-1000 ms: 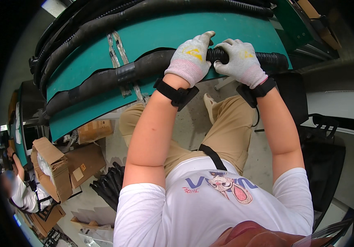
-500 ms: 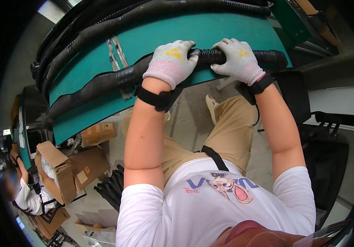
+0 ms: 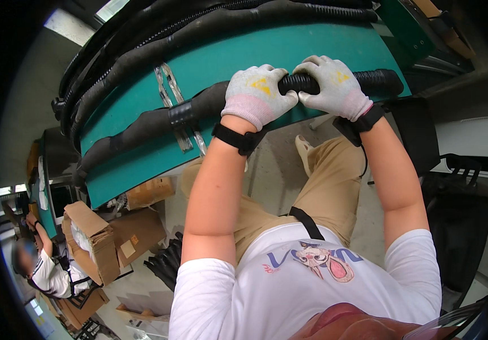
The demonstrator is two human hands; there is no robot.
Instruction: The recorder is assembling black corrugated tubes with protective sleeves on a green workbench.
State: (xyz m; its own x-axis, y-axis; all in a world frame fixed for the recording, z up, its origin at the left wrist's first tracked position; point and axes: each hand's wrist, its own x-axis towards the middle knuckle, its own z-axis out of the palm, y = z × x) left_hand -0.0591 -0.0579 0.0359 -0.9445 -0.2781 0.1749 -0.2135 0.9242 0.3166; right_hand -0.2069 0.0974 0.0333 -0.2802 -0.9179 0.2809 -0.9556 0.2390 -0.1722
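A long black corrugated hose (image 3: pixel 306 84) lies across the green table, its left stretch wrapped in a dark foam-like sleeve (image 3: pixel 142 129) with a shiny tape band (image 3: pixel 181 115). My left hand (image 3: pixel 258 93), in a pale knit glove with a yellow mark, is closed round the hose at the sleeve's right end. Close beside it, my right hand (image 3: pixel 333 85), gloved alike, grips the bare ribbed part, thumb underneath. The two thumbs almost meet. To the right the hose ends in a smooth black cuff (image 3: pixel 391 81).
The green table (image 3: pixel 289 42) carries more dark sleeved hoses (image 3: pixel 215 25) along its far side. Silvery strips (image 3: pixel 167 85) lie under the hose. A black chair (image 3: pixel 453 221) stands at right. Cardboard boxes (image 3: pixel 105 243) and a seated person (image 3: pixel 51 266) are at lower left.
My left hand has moved right along the hose toward my right hand, narrowing the gap between them. The whole view has shifted slightly.
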